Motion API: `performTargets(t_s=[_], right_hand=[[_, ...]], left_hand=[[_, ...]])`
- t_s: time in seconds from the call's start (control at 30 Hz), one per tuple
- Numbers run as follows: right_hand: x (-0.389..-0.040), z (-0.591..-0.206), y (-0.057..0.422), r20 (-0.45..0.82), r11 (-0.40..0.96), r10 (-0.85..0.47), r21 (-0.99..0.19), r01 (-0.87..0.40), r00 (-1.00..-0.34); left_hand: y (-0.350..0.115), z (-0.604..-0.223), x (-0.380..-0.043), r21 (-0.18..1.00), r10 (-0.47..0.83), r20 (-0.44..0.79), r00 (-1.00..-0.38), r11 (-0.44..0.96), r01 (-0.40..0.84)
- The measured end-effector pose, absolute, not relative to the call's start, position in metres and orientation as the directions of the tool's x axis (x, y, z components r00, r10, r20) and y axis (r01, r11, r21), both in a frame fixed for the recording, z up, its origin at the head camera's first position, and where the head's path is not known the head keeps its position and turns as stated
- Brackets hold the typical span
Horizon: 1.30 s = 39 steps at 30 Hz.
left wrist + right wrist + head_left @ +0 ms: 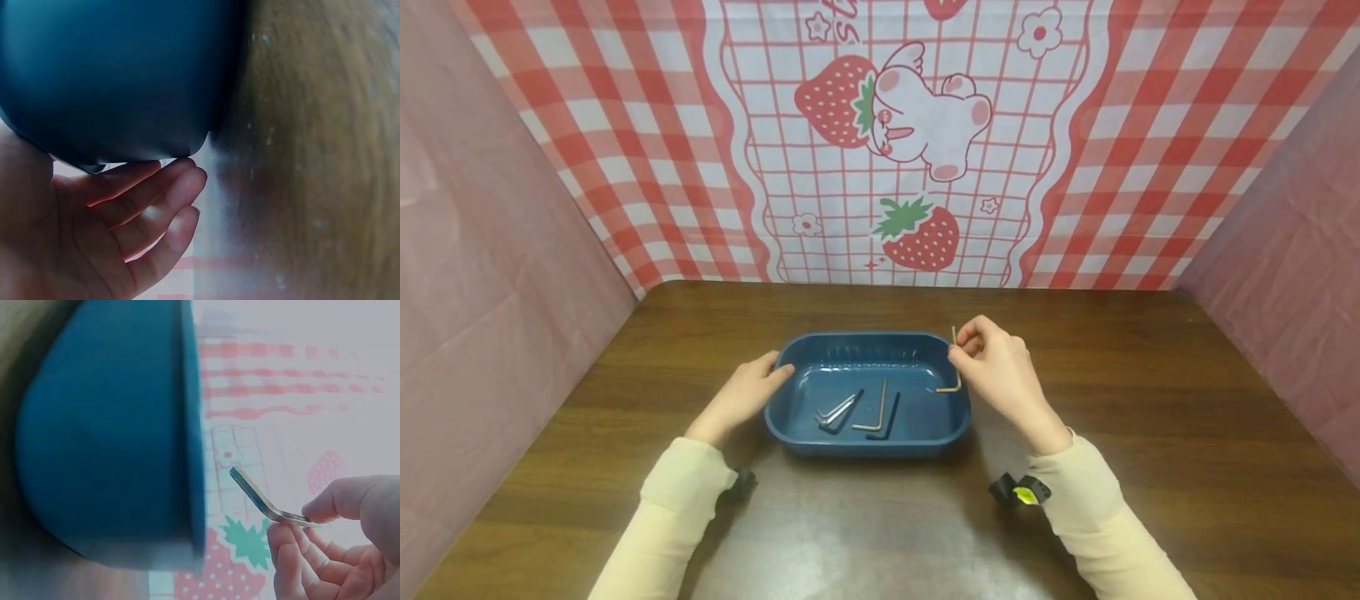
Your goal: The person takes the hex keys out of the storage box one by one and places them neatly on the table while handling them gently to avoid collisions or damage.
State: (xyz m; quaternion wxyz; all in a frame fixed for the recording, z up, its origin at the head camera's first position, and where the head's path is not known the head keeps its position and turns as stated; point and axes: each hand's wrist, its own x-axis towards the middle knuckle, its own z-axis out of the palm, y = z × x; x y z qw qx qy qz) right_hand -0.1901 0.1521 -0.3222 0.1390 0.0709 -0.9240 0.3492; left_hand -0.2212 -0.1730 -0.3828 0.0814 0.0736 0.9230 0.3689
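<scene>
My right hand (1000, 367) pinches a brass-coloured hex key (958, 379) between thumb and fingers, over the right end of a blue tray (868, 448). In the right wrist view the short arm of that hex key (250, 490) points away from the fingers, apart from the tray wall (112, 444). My left hand (741, 396) holds the tray's left end, thumb over the rim and fingers against the outer wall (125, 75). Inside the tray lie another brass-coloured hex key (882, 408) and silver hex keys (837, 410). Beside them are dark L-shapes; I cannot tell whether they are keys or shadows.
The tray stands on a brown wooden table (880, 533). A red-and-white strawberry-print cloth (685, 167) hangs behind it, and pinkish cloths (497, 292) hang at both sides. Each wrist carries a small black device (741, 485) at the sleeve cuff.
</scene>
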Motion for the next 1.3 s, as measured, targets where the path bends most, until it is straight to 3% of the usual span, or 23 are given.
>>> performTargets(t_s=[0.4, 0.97, 1.3], right_hand=[[-0.193, -0.316, 0.175, 0.304, 0.777, 0.015, -0.603, -0.181, -0.952], [-0.207, -0.331, 0.203, 0.100, 0.818, -0.032, -0.569, -0.084, -0.994], [-0.212, -0.341, 0.207, 0.047, 0.835, -0.044, -0.546, -0.062, -0.998]], left_hand=[[-0.172, -0.382, -0.220, 0.692, 0.198, -0.084, -0.977, 0.717, 0.086], [-0.172, -0.381, -0.219, 0.688, 0.198, -0.085, -0.976, 0.721, 0.087], [-0.172, -0.381, -0.219, 0.688, 0.199, -0.081, -0.977, 0.720, 0.089]])
